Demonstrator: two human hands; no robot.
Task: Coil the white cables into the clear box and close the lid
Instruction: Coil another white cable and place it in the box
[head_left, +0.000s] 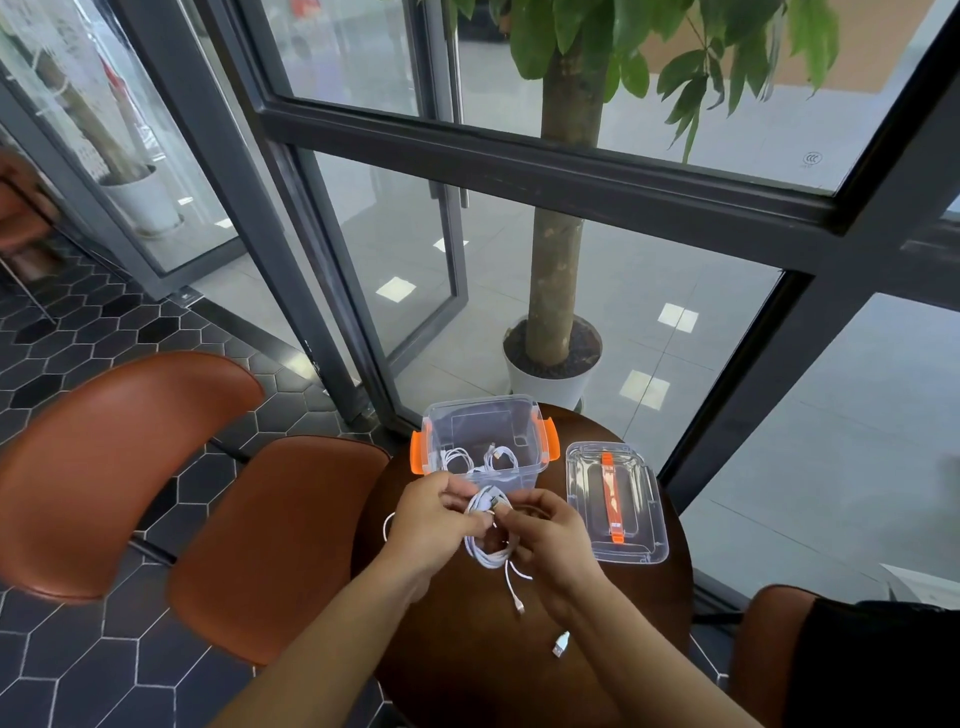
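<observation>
A clear box (483, 415) with orange side clips stands open at the far side of the small round brown table (639, 623). White coiled cables (480, 460) lie inside it. Its clear lid (631, 525) with an orange handle lies flat to the right. Just in front of the box, my left hand (434, 517) and my right hand (553, 543) both hold a coiled white cable (491, 553) above the table. One loose end with a plug hangs down below the coil. Another white USB plug (560, 644) lies on the table near my right forearm.
A brown leather chair (156, 467) stands left of the table, another chair (769, 649) at the right. A potted tree in a white pot (545, 384) and dark-framed glass panels rise close behind the table. The floor has dark hexagonal tiles.
</observation>
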